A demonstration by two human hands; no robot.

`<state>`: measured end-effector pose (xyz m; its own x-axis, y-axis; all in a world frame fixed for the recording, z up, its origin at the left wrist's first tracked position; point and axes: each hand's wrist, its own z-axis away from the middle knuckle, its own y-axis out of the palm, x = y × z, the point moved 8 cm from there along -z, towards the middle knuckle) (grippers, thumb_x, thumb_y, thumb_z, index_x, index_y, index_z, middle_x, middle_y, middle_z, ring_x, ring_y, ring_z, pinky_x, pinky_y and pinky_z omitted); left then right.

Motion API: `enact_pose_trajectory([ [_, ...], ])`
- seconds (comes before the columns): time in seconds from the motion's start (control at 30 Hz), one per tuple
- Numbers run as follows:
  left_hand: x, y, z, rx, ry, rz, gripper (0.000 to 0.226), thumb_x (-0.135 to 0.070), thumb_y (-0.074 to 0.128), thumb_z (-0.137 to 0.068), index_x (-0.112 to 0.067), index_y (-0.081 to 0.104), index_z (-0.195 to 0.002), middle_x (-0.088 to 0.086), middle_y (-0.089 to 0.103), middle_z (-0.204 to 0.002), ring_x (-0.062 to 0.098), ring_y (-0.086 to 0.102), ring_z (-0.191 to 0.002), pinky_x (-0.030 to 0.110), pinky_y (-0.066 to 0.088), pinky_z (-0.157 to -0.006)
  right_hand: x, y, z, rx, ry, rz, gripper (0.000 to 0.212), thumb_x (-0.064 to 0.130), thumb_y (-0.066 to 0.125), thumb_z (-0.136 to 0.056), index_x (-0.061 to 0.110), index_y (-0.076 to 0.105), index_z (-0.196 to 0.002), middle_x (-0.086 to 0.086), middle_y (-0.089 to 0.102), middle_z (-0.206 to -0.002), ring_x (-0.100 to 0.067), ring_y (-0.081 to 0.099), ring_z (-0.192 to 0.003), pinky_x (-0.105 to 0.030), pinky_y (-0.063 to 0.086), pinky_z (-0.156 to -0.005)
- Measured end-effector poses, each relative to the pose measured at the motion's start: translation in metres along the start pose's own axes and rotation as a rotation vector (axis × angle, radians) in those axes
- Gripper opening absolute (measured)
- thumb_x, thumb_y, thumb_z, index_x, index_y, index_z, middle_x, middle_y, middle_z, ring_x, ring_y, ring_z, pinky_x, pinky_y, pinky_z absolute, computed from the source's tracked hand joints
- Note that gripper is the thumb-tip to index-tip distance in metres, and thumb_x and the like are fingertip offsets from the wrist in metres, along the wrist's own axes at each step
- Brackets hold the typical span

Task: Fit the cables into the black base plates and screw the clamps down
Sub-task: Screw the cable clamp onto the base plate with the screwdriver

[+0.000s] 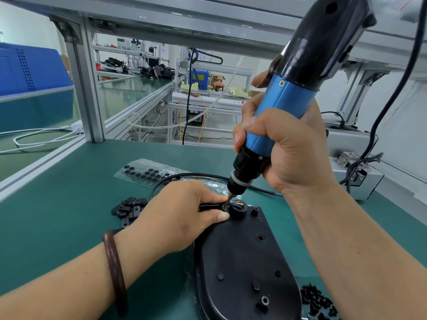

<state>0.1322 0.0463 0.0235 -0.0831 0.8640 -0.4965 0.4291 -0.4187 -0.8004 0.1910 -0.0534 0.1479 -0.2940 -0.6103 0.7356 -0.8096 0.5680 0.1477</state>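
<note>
The green bench carries a black base plate near its front edge, the plate's near end cut off by the frame. The right hand grips a blue electric screwdriver, bit down at the plate's far end. There the left hand pinches the black cable, hiding the clamp. Bare bench lies to the left.

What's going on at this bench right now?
A person is screwing a cable down onto a black base plate. The right hand grips a blue electric screwdriver, its bit down at the plate's far end, where coloured wires show. The left hand pinches the cable in place right beside the bit. Spare clamps lie in a pile to the left on the green bench, and small black screws lie at lower right.
</note>
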Motion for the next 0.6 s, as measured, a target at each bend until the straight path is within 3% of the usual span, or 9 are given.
enact_pose_trajectory([
  [0.6, 0.0003, -0.0008, 0.0004, -0.007, -0.001, 0.002, 0.031, -0.052, 0.064, -0.08, -0.047, 0.063, -0.111, -0.05, 0.042, -0.08, -0.016, 0.045, -0.076, 0.015, 0.031, -0.063, -0.0005, 0.0007, -0.0009, 0.003, 0.001, -0.012, 0.037, -0.007, 0.052, -0.06, 0.008, 0.052, -0.094, -0.004, 0.046, -0.061, -0.023, 0.046, -0.045, -0.033, 0.043, -0.049],
])
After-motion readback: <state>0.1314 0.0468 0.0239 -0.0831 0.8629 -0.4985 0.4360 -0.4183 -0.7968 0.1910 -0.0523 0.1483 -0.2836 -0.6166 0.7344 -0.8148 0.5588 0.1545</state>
